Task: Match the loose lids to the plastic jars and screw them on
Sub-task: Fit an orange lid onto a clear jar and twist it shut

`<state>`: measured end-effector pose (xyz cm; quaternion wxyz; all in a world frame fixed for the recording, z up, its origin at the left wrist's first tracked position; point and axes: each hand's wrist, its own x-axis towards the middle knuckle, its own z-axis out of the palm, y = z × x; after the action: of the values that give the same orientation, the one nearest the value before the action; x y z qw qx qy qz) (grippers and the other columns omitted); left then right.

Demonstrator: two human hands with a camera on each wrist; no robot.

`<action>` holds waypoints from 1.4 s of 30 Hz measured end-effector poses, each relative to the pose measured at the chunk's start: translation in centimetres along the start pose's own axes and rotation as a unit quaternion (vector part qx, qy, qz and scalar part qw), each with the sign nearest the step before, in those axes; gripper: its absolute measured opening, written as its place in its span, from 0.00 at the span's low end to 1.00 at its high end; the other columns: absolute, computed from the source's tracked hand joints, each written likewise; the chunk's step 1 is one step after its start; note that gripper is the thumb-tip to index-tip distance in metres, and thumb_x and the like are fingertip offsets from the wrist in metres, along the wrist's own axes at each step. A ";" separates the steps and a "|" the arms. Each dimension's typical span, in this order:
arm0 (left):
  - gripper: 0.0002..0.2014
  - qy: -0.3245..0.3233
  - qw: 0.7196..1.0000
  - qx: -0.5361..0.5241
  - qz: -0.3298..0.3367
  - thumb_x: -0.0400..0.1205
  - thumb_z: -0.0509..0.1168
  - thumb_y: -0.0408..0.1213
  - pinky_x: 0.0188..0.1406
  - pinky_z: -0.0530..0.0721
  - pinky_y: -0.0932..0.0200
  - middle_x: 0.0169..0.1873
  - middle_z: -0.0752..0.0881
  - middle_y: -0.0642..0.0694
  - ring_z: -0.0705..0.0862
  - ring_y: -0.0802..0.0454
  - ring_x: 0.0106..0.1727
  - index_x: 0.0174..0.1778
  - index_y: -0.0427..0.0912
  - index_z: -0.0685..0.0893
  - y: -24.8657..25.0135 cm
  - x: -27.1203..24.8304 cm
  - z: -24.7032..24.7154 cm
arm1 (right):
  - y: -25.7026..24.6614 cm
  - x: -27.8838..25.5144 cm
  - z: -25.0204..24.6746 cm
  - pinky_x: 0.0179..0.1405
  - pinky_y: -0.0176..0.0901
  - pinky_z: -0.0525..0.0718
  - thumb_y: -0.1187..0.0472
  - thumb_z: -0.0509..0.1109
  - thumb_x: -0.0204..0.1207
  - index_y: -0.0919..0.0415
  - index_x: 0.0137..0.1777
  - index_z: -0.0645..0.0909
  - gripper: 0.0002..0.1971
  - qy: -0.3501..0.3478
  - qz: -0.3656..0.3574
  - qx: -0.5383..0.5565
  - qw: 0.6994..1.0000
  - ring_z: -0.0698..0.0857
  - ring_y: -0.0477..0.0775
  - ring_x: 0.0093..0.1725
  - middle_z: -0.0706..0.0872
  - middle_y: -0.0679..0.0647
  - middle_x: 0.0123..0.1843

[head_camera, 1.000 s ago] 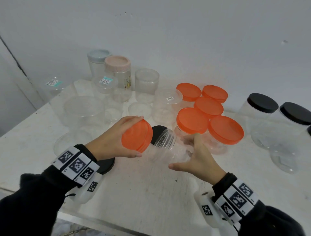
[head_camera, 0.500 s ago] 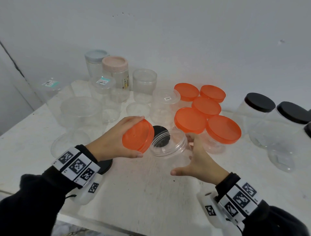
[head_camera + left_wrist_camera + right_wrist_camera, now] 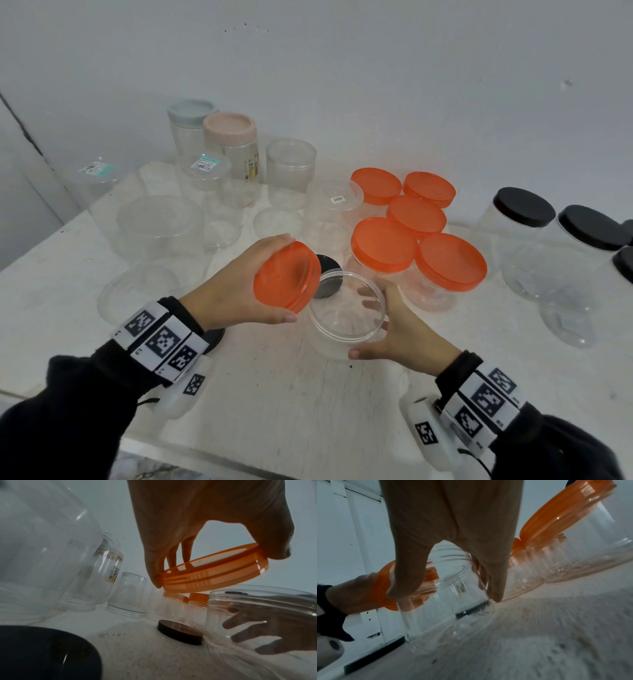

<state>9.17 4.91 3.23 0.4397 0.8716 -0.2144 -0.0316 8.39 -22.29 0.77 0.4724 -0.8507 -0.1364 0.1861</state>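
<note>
White table [image 3: 274,404] against a pale wall, your left hand [image 3: 233,294] gripping the orange lid [image 3: 286,275] tilted just above the open clear jar [image 3: 346,315], your right hand [image 3: 404,339] wrapped round it, fingers seen through plastic, jar base blurred, probably resting on the table.

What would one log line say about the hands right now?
left hand: holds orange lid, tilted | right hand: grips open jar | lid: not on yet

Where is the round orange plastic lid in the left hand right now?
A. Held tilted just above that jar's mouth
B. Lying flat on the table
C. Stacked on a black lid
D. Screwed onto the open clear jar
A: the left hand holds the round orange plastic lid tilted over the open clear plastic jar, which the right hand grips.
</note>
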 end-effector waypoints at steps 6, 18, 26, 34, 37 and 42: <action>0.46 0.002 0.999 -0.005 0.041 0.56 0.75 0.62 0.62 0.62 0.83 0.72 0.60 0.63 0.61 0.74 0.71 0.69 0.67 0.61 0.7 0.1 1.7 | -0.2 0.4 0.4 0.66 0.31 0.73 0.61 0.86 0.55 0.50 0.74 0.59 0.50 -0.014 -0.014 0.017 1.000 0.70 0.38 0.73 0.69 0.41 0.73; 0.48 -0.029 0.988 0.119 0.089 0.60 0.68 0.69 0.71 0.64 0.64 0.75 0.64 0.59 0.63 0.61 0.73 0.75 0.51 0.68 2.3 1.0 3.8 | -0.6 0.8 1.2 0.63 0.30 0.76 0.61 0.87 0.54 0.47 0.72 0.61 0.50 -0.009 -0.028 0.023 0.999 0.74 0.34 0.65 0.72 0.37 0.66; 0.50 -0.051 0.975 0.191 0.098 0.61 0.62 0.72 0.70 0.67 0.57 0.75 0.65 0.53 0.64 0.55 0.73 0.75 0.45 0.69 3.1 1.7 4.3 | -0.8 0.7 1.3 0.62 0.32 0.78 0.63 0.87 0.54 0.43 0.72 0.59 0.51 -0.003 -0.029 0.035 0.999 0.75 0.36 0.65 0.73 0.37 0.66; 0.54 -0.085 0.974 0.192 0.081 0.58 0.63 0.73 0.73 0.66 0.52 0.78 0.59 0.54 0.58 0.56 0.75 0.77 0.46 0.64 3.1 1.9 4.4 | -1.1 0.5 1.3 0.58 0.24 0.76 0.63 0.86 0.55 0.43 0.72 0.57 0.51 -0.006 -0.034 0.027 0.999 0.74 0.31 0.64 0.71 0.35 0.65; 0.63 -0.096 0.991 0.088 0.033 0.51 0.72 0.71 0.74 0.61 0.65 0.74 0.45 0.71 0.50 0.65 0.78 0.80 0.56 0.49 2.5 1.3 4.3 | -1.0 0.3 1.1 0.61 0.24 0.74 0.62 0.86 0.56 0.42 0.73 0.52 0.54 -0.025 -0.039 0.020 0.999 0.71 0.28 0.67 0.66 0.32 0.68; 0.62 -0.080 0.994 -0.069 -0.021 0.49 0.82 0.61 0.64 0.61 0.83 0.71 0.53 0.71 0.56 0.80 0.71 0.70 0.71 0.43 0.6 0.4 4.1 | -1.9 -0.6 0.0 0.71 0.29 0.66 0.41 0.84 0.46 0.44 0.78 0.40 0.67 -0.022 -0.053 -0.028 0.998 0.63 0.39 0.75 0.55 0.39 0.76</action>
<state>8.28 1.35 1.26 0.4795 0.8381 -0.2281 -0.1250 7.75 -21.61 2.52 0.4541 -0.8509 -0.1967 0.1760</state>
